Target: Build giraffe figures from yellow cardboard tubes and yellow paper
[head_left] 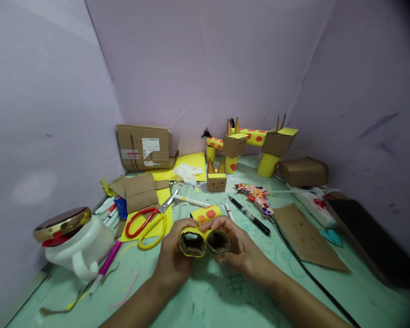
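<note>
— Where do we find the hands?
— Low in the centre of the frame. We see the left hand (173,253) curled around the left tube (193,250), and the right hand (241,248) gripping the right tube (219,246) between thumb and fingers.

— And how do the tubes sit?
— Side by side and touching, open ends facing us, yellow outside and brown cardboard within. Just behind them lies a yellow roll with orange spots (207,213); we cannot tell whether the fingers touch it.

— What do we have left of the hands?
— Scissors (163,208), one handle loop red and the other yellow, with the blades pointing toward the centre of the frame. In the lower left we spot a white mug (85,246), tilted, and a purple marker (110,260) just beside it.

— What about the right half?
— A black pen (251,216) near the right hand, then a flat cardboard piece (305,237), and a dark phone (372,241) at the right edge.

— And farther up?
— Right of centre we see two yellow spotted animal figures with cardboard heads, the smaller figure (233,148) and the larger figure (276,143), both upright. In front of them sits a small eared cardboard head (216,183).
</note>
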Action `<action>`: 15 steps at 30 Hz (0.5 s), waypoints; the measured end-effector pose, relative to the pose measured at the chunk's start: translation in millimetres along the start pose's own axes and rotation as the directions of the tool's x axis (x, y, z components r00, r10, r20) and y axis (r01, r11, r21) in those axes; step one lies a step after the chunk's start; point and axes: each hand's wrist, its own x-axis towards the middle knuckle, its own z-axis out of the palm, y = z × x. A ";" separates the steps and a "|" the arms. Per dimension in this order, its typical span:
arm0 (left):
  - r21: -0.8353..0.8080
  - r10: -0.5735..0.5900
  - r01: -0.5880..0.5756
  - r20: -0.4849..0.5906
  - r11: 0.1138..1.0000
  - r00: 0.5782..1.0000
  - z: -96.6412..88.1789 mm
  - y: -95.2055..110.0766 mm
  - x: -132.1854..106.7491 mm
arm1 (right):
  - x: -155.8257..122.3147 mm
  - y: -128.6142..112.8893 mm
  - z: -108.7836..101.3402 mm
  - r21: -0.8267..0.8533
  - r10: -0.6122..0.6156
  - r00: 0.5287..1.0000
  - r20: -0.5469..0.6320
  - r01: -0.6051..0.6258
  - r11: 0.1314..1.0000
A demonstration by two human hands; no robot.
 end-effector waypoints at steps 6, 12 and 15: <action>0.048 0.049 -0.049 0.004 0.998 0.999 0.7 -5.1 -2.3 | 1.0 -1.3 0.9 0.000 0.000 1.000 -0.005 0.000 1.000; 0.045 0.049 -0.050 0.009 0.998 0.999 3.0 -7.7 -4.0 | 0.4 -0.8 0.7 0.022 0.006 1.000 -0.003 -0.006 1.000; 0.065 0.068 -0.068 0.001 0.996 0.998 3.4 -6.9 -3.9 | 0.0 -2.2 1.3 0.035 0.015 1.000 -0.003 -0.015 0.999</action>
